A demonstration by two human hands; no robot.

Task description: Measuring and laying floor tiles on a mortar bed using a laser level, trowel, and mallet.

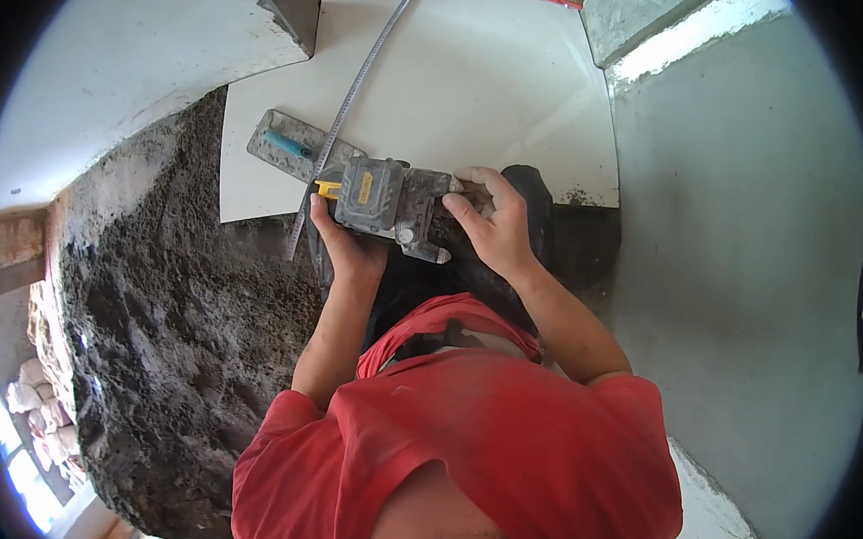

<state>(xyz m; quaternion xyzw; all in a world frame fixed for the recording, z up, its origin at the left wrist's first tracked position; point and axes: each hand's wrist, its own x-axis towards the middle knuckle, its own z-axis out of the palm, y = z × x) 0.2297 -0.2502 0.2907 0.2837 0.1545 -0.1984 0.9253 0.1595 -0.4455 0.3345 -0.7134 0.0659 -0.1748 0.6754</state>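
Floored partly in white tile (490,77), with lumpy dark bed (196,296) still uncovered; holding boxy grey tool (370,194) between cradling left hand (352,251) and pinching right hand (500,226).

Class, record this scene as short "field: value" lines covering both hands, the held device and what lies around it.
Left hand: holds the dark device, thumb near its yellow part
Right hand: at the device's right end; exact grip unclear
Trowel: teal-handled, on the white slab
Measuring strip: crosses slab and trowel in the picture
Ground: dark, rough, left of the legs
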